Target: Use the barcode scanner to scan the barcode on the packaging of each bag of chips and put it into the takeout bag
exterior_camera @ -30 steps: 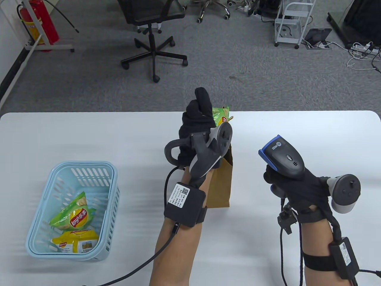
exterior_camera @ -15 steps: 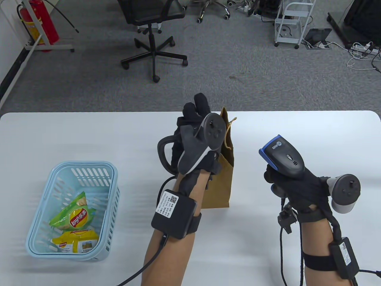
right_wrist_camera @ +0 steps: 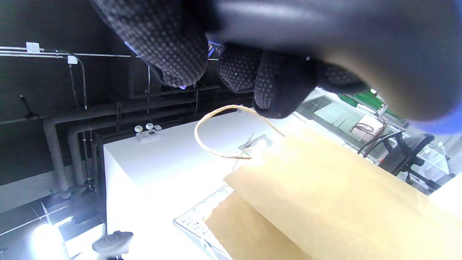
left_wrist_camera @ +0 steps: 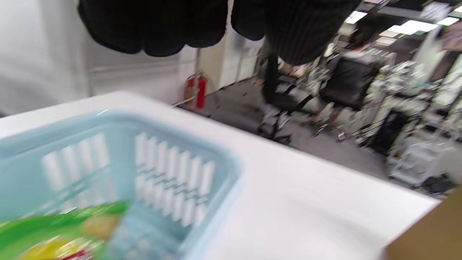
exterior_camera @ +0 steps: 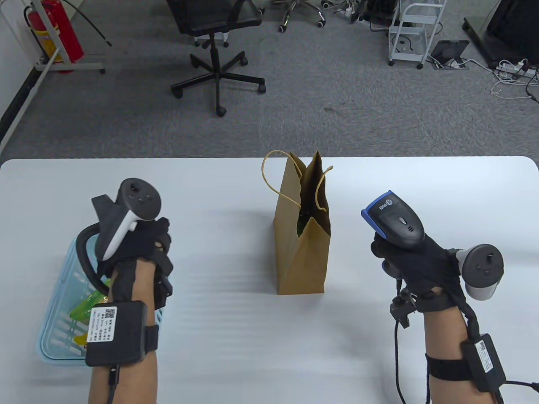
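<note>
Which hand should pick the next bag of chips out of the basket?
Left. The left hand hangs over the basket, fingers free, above the chips. The right hand is beyond the paper bag and grips the scanner.

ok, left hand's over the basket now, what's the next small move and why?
Probably lower the left hand into the basket and grip the green chip bag. That hand looks empty, chips remain in the basket, and the right hand holds the scanner up beside the paper bag, ready to scan.
</note>
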